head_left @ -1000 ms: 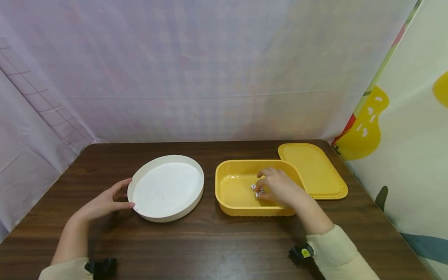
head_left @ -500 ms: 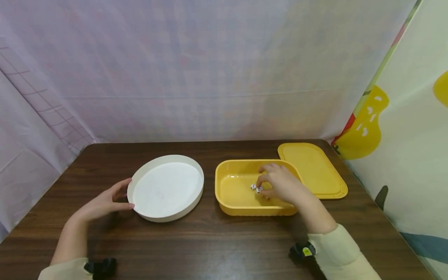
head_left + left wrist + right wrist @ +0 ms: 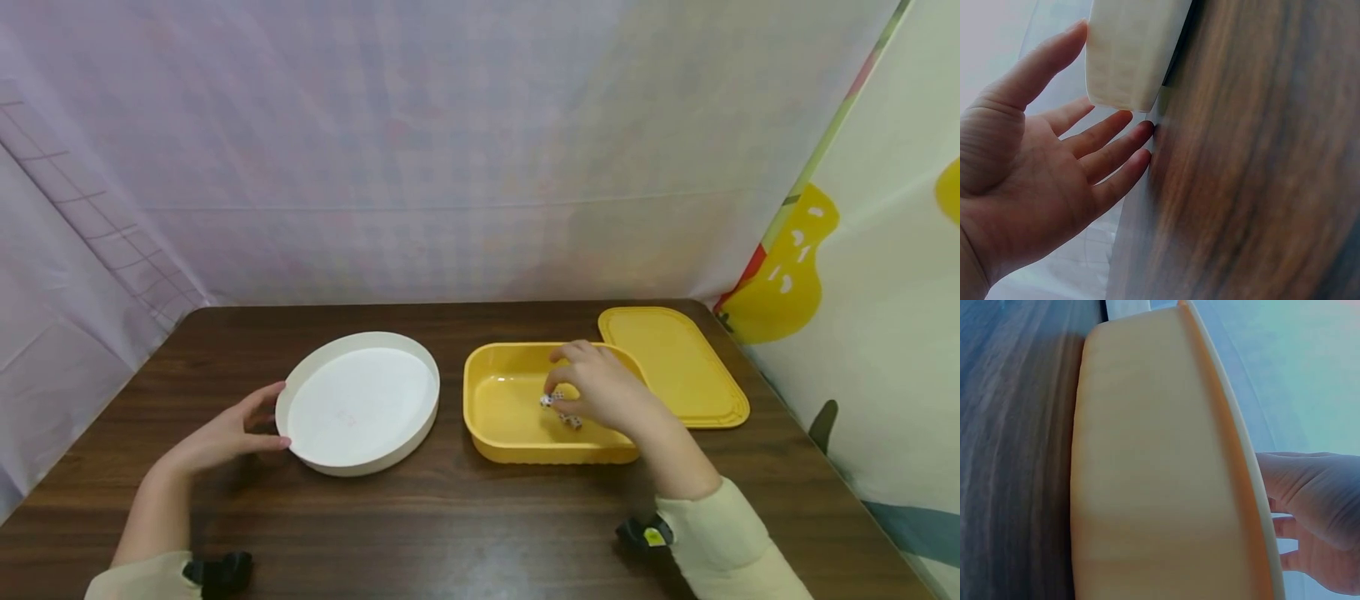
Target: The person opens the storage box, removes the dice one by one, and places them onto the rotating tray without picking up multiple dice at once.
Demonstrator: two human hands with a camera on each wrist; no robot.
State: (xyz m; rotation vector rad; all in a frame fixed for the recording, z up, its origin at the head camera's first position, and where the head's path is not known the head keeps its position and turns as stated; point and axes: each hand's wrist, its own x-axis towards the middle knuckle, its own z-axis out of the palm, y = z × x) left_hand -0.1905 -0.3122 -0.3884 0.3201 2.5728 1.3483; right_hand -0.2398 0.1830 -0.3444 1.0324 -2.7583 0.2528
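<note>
At the left, a round white tray (image 3: 360, 408) with a low rim lies on the dark wooden table. My left hand (image 3: 225, 433) touches its left side with thumb and fingertips, the fingers spread and fairly straight. In the left wrist view, the thumb meets the tray wall (image 3: 1135, 56) and the other fingers reach below it. My right hand (image 3: 603, 392) dips into a yellow rectangular box (image 3: 487, 433), thumb and index finger pinching a small white die (image 3: 546, 401) with dark marks. More dice (image 3: 574, 422) lie under the hand on the box floor. The right wrist view shows only the box's outside wall hiding the fingertips.
A flat yellow lid (image 3: 678, 367) lies behind and right of the box, partly overlapped by it. The wooden table (image 3: 450, 533) stretches in front of both containers. A pale curtain (image 3: 420, 167) hangs along the table's back edge.
My right hand has shifted slightly back and left in the box, to the far-left dice. Dice near the thumb that were mostly covered now show below the hand. The left hand holds its place.
</note>
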